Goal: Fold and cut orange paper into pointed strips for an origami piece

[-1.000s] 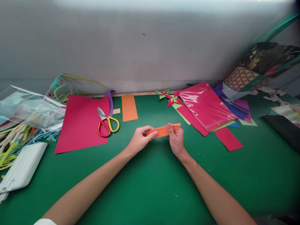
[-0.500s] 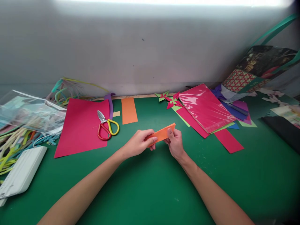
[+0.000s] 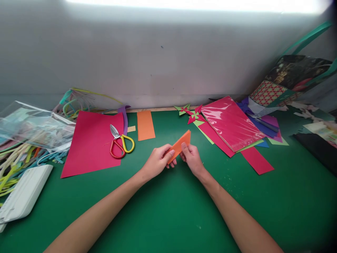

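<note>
Above the middle of the green table, a folded strip of orange paper is tilted, its right end raised. My left hand pinches the lower left end, thumb on top. Along the lower right edge, my right hand grips the same strip between thumb and fingers. The fingertips behind the paper are partly hidden. Farther back, to the left of my hands, lies an orange paper rectangle. Scissors with one red and one yellow handle rest on a large red sheet.
Green and red folded paper stars lie by the wall, beside a plastic-wrapped red paper pack. A red strip sticks out below it. At left are a white device, colourful strips and a clear plastic bag.
The orange strip has tilted more steeply, its right end rising and swinging left. My right hand has moved slightly left, closer to my left hand, which has barely shifted.
</note>
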{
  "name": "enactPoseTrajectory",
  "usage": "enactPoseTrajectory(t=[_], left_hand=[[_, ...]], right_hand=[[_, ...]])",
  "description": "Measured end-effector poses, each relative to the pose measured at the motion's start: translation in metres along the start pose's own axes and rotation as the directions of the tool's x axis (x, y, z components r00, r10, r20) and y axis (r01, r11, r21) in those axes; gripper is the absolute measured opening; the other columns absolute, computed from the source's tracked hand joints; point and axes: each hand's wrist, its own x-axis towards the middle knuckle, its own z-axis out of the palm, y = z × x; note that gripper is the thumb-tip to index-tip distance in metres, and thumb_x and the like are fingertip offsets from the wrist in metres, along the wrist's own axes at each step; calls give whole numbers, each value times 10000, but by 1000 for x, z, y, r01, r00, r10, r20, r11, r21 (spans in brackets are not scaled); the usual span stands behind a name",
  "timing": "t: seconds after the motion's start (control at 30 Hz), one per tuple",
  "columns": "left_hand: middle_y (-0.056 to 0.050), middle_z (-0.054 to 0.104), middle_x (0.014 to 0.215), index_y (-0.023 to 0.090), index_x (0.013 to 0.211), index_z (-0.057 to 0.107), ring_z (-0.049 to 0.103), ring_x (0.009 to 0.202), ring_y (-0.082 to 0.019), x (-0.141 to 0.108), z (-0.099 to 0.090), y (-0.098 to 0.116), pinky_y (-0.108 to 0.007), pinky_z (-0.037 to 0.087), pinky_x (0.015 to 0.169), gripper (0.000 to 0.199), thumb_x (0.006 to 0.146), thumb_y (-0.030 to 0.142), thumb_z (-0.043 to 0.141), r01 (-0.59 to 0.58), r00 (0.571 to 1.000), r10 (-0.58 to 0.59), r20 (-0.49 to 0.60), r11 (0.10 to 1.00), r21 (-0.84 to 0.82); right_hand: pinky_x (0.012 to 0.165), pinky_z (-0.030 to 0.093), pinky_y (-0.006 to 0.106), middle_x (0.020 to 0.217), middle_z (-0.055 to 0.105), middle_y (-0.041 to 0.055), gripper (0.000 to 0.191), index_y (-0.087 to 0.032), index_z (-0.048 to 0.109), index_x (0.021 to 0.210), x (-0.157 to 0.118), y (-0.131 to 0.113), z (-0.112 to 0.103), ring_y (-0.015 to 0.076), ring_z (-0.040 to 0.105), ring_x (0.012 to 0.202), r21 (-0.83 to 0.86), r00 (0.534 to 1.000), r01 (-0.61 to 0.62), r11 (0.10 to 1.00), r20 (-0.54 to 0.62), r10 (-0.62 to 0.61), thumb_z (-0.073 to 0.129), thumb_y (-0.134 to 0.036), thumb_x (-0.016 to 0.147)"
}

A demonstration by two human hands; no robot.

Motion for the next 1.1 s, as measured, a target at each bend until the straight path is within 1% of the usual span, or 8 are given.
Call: enactPoseTrajectory(t=[0.07,0.17,0.27,0.37,0.6,0.73,0.83,1.1], left_hand=[[-29,716,770,176,951,602,677,614,-141,6,-9,-13,-226,517,520,354,1041,515,558,-10,985,5,-174,1000,-30],[-26,699,769,175,914,577,649,574,-126,14,-22,-28,-218,494,484,377,1019,538,576,-35,951,8,-308,996,-84],[-30,703,774,170,938,587,650,574,-127,17,-26,-33,-220,496,490,383,1015,545,580,-41,951,9,-308,994,-97],[-35,710,769,165,938,598,656,577,-130,16,-24,-31,-221,497,496,386,1005,545,602,-43,956,12,-292,994,-103],[-30,719,783,166,939,586,657,579,-121,15,-23,-30,-214,490,513,389,1015,548,589,-44,964,15,-264,994,-103],[-38,742,804,162,1003,602,662,579,-121,13,-22,-29,-219,495,532,379,1028,540,575,-25,984,11,-177,997,-79],[-25,731,772,166,1004,604,651,559,-119,10,-21,-24,-223,500,545,370,1036,533,565,-9,998,7,-59,999,-43],[-47,743,810,165,946,590,636,543,-109,6,-18,-14,-217,492,530,395,1046,545,544,64,985,-58,160,997,-34]], right_hand=[[619,482,309,738,667,61,587,-201,709,904,19,5,-16,199,602,651,-269,994,54,961,-77,-78,332,-613,1087],[939,509,465,1394,642,196,488,-196,656,1383,50,15,-36,358,625,1160,-817,976,85,571,-46,-211,412,-489,1078],[1126,394,556,1672,395,181,544,-195,508,1565,68,26,-45,415,433,1444,-944,985,105,312,55,-166,426,-423,1078],[1211,287,578,1648,454,151,571,-178,475,1594,73,36,-45,405,290,1549,-955,984,140,260,104,-148,378,-444,1098],[1232,271,598,1513,589,173,456,-144,629,1447,62,25,-41,395,363,1506,-903,960,198,382,100,-260,435,-330,1078],[1172,400,515,1462,598,144,376,-225,725,1293,34,6,-22,337,505,1391,-605,950,233,761,-27,-312,469,-396,1077],[789,568,347,1093,713,101,426,-209,721,1231,13,1,-4,239,680,930,-109,991,135,985,23,-133,527,-541,1047],[465,319,240,745,572,-34,360,-204,694,968,6,2,2,88,402,514,407,989,-98,908,-65,135,783,-541,880]])
